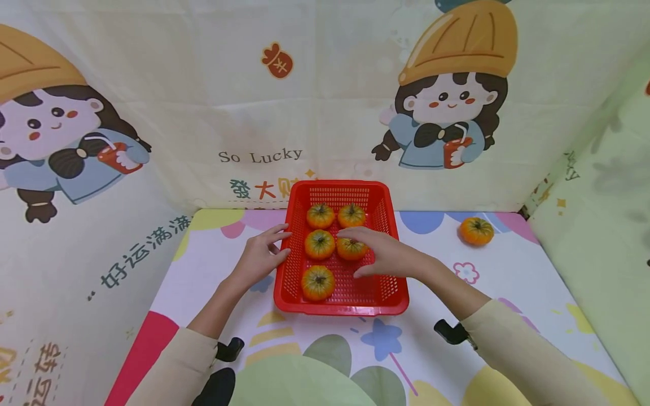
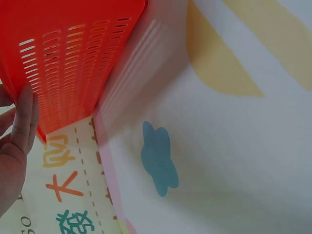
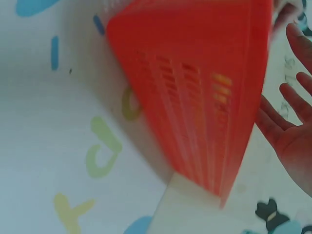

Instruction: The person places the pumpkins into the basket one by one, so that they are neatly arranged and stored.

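Note:
A red plastic basket [image 1: 341, 309] with slotted walls stands on the table and holds several small orange pumpkins, such as the front-left pumpkin [image 1: 318, 283]. My left hand [image 1: 260, 251] is at the basket's left rim, its extended fingers [image 2: 24, 119] against the outer wall in the left wrist view. Over the right half of the basket reaches my right hand [image 1: 388, 252], thumb and fingers spread apart. Its fingertips overlap the middle-right pumpkin [image 1: 350, 250], partly covering it. In the right wrist view the fingers [image 3: 295, 105] are loosely extended, with nothing gripped.
Another orange pumpkin [image 1: 476, 231] lies on the table at the back right, outside the basket. A printed cloth [image 1: 284, 349] covers the tabletop. Patterned fabric walls [image 1: 335, 124] rise close behind the basket and along both sides.

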